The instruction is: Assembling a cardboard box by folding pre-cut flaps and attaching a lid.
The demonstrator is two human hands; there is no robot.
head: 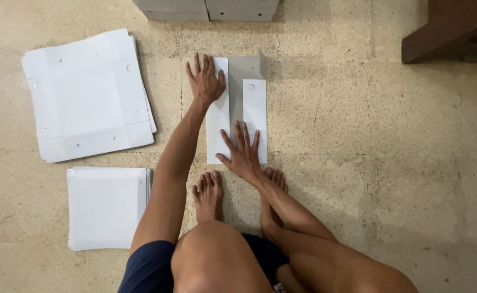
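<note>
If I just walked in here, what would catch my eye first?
Most striking are the two bare hands pressing a folded white cardboard sheet flat on the speckled floor: the left hand at its far end, the right hand at its near end. To the left lie two stacks of white sheets.

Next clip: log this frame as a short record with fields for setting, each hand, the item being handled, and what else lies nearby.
setting: person crouched barefoot on a speckled stone floor
left hand: left hand flat, fingers spread, on the far end of the folded sheet's left flap
right hand: right hand flat, fingers spread, on its near end
item: white cardboard sheet, side flaps folded inward, grey inside showing
nearby left: stack of flat die-cut sheets; stack of plain white sheets
far edge: grey boxes
top right: dark wooden furniture
</note>
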